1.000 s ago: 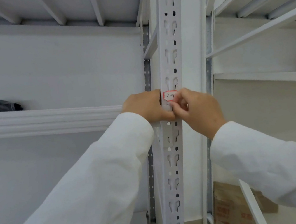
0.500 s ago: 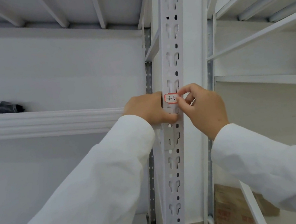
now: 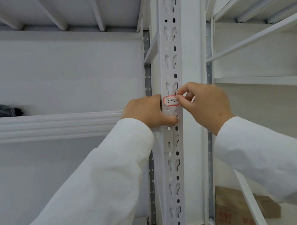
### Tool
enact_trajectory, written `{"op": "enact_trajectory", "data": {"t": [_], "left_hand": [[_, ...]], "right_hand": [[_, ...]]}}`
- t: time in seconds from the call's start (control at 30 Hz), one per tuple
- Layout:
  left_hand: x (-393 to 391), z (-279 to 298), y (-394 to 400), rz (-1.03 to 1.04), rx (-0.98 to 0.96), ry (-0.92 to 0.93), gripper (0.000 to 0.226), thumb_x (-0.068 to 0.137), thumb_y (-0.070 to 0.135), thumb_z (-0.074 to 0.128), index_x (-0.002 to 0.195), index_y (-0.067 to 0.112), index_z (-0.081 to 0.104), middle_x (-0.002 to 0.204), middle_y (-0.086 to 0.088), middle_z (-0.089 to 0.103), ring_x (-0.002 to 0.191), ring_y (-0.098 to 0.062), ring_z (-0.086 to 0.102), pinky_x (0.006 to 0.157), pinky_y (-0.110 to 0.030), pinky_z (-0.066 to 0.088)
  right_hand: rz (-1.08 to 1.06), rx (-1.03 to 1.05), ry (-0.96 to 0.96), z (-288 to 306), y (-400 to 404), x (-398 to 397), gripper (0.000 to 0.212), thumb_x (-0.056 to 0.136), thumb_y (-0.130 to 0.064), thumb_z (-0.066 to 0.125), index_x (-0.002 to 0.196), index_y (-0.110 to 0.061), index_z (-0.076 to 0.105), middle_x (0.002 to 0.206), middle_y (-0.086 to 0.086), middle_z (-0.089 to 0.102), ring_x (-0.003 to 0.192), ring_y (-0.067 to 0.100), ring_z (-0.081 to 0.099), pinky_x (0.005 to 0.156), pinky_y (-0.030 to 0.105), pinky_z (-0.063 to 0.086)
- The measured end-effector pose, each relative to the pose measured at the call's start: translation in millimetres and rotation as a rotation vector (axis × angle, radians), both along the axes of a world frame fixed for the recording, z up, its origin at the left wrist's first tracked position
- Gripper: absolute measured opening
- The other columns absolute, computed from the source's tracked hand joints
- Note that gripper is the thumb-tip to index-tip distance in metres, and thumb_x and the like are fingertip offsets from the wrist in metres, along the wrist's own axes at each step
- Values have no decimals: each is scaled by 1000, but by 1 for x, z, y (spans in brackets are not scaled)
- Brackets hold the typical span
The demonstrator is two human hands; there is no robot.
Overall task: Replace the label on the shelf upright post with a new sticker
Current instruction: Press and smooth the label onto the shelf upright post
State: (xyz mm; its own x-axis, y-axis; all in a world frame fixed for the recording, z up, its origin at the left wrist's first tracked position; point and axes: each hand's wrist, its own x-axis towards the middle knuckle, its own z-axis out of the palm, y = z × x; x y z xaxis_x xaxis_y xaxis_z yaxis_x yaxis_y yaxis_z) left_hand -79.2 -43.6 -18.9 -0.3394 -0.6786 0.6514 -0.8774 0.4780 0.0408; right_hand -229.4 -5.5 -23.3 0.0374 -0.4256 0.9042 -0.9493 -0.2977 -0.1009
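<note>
A white perforated upright post (image 3: 170, 54) runs from top to bottom through the middle of the view. A small white label (image 3: 170, 101) with a red border and black handwriting lies on the post at hand height. My right hand (image 3: 203, 104) pinches the label's right edge between thumb and forefinger. My left hand (image 3: 146, 112) is wrapped around the post's left side just below the label, its thumb pressed on the post face. Both arms wear white sleeves.
A white shelf beam (image 3: 44, 125) runs left from the post, with a dark bundle (image 3: 5, 111) lying on that shelf. More white shelves (image 3: 267, 80) stand to the right. Cardboard boxes (image 3: 241, 212) sit low at the right, behind a slanted brace.
My right hand has moved up from covering the label to pinching its right edge, so more of the label's face and writing shows. My left hand stays on the post.
</note>
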Motion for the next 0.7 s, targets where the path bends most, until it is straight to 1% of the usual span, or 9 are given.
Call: {"op": "enact_trajectory", "data": {"t": [0.1, 0.13, 0.23, 0.27, 0.33, 0.4, 0.5, 0.6, 0.7], "left_hand": [[0, 0, 1, 2, -6, -1, 41, 71, 61, 59, 87, 27, 45, 80, 6, 59, 81, -22, 59, 67, -29, 39], [0, 0, 1, 3, -6, 2, 40, 71, 61, 59, 85, 27, 44, 79, 6, 58, 81, -22, 59, 67, -29, 39], [0, -1, 1, 3, -2, 10, 42, 71, 61, 60, 69, 27, 35, 73, 8, 54, 79, -22, 58, 66, -29, 38], [0, -1, 1, 0, -5, 10, 42, 72, 61, 59, 68, 27, 34, 74, 8, 55, 79, -22, 58, 66, -29, 39], [0, -1, 0, -7, -14, 13, 39, 72, 62, 58, 74, 28, 39, 78, 6, 59, 79, -22, 60, 66, -29, 40], [0, -1, 0, -4, -20, 13, 41, 71, 63, 57, 83, 26, 43, 82, 5, 62, 80, -22, 61, 67, -30, 42], [0, -1, -3, 1, -14, 10, 44, 71, 65, 56, 86, 25, 46, 81, 5, 62, 81, -22, 60, 67, -30, 42], [0, -2, -4, -2, -13, 8, 44, 70, 65, 56, 87, 26, 46, 81, 5, 61, 81, -22, 61, 68, -30, 42], [0, -1, -4, -2, -11, 1, 44, 70, 65, 57, 92, 28, 47, 84, 6, 62, 82, -21, 60, 68, -30, 42]], "right_hand": [[2, 15, 1, -2, -1, 0, 15, 91, -33, 50, 91, -24, 63, 71, -10, 57, 73, 23, 58, 62, 28, 36], [4, 27, 8, -2, -2, 0, 15, 91, -32, 49, 92, -23, 61, 71, -9, 59, 73, 24, 59, 62, 29, 38], [-4, 47, 42, -1, -6, 0, 17, 93, -31, 44, 95, -21, 57, 75, -1, 68, 75, 28, 60, 65, 33, 46], [-14, 48, 57, -1, -8, 0, 18, 93, -31, 42, 95, -20, 56, 75, 1, 69, 75, 30, 60, 65, 35, 47], [-37, 45, 97, -1, -10, -1, 19, 94, -30, 40, 97, -18, 53, 75, 5, 69, 74, 33, 60, 64, 36, 46], [-51, 47, 133, 0, -11, -1, 20, 94, -29, 38, 98, -15, 52, 76, 8, 68, 72, 35, 58, 61, 36, 43], [-59, 64, 170, 2, -10, -1, 21, 95, -28, 37, 100, -12, 50, 77, 10, 66, 71, 36, 57, 59, 35, 39], [-27, 67, 167, 3, -9, -2, 19, 94, -28, 38, 98, -13, 49, 74, 8, 66, 69, 35, 56, 58, 35, 39], [24, 35, 105, 3, -5, -5, 17, 94, -29, 40, 96, -16, 51, 70, 2, 66, 69, 32, 57, 61, 36, 45]]}}
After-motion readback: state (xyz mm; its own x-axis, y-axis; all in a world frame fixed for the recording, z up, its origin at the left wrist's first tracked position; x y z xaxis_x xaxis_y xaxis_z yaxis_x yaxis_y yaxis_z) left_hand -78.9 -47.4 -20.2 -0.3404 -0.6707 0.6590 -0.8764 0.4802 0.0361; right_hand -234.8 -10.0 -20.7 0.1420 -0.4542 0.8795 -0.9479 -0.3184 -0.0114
